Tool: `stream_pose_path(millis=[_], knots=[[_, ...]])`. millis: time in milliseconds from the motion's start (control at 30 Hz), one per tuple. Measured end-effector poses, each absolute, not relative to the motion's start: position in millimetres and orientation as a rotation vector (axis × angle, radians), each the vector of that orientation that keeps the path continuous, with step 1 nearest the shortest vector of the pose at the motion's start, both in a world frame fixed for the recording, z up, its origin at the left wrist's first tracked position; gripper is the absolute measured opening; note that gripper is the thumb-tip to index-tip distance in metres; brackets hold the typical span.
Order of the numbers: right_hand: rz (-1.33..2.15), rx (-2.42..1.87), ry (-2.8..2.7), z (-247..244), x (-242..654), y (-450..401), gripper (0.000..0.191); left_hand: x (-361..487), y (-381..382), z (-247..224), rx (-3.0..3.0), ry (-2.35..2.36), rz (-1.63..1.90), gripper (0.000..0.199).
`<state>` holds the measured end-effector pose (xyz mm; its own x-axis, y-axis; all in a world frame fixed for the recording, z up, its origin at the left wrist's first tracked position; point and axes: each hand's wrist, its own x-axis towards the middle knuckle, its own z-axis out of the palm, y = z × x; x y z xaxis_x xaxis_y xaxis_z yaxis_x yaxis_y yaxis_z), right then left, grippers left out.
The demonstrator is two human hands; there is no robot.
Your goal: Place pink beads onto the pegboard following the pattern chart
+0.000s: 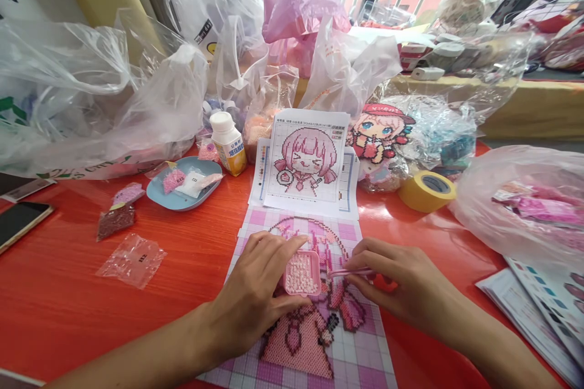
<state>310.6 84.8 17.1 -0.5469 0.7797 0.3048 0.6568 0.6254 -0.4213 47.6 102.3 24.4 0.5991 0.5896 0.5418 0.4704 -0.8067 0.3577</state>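
My left hand (260, 282) grips a small pink square tray (286, 273) between thumb and fingers, above the pegboard. Pale pink and white beads (301, 272) lie in the tray. Pink tweezers (347, 272) are pinched in my right hand (401, 279), their tip pointing left, close to the tray's right edge. Below both hands lies a pegboard (365, 352) over a pink-and-white checked grid. A partly filled bead figure (301, 340) in pink and brown covers its middle; my left hand and the tray hide part of it. A printed pattern chart (305, 161) leans behind the board.
On the left are a blue plate (159, 197) with bead bags, a white bottle (227, 143), a clear bag (132, 258) and a phone (22, 222). Yellow tape (427, 190), a finished bead figure (378, 134) and papers (538, 316) stand right. Plastic bags (100, 97) line the back.
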Motion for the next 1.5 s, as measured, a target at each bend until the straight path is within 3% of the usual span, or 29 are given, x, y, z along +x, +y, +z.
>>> stream_pose_path(millis=[1500], knots=[[0.471, -0.970, -2.236, 18, 293, 81, 0.011, 47, 101, 23, 2.624, 0.824, 0.939, 0.063]])
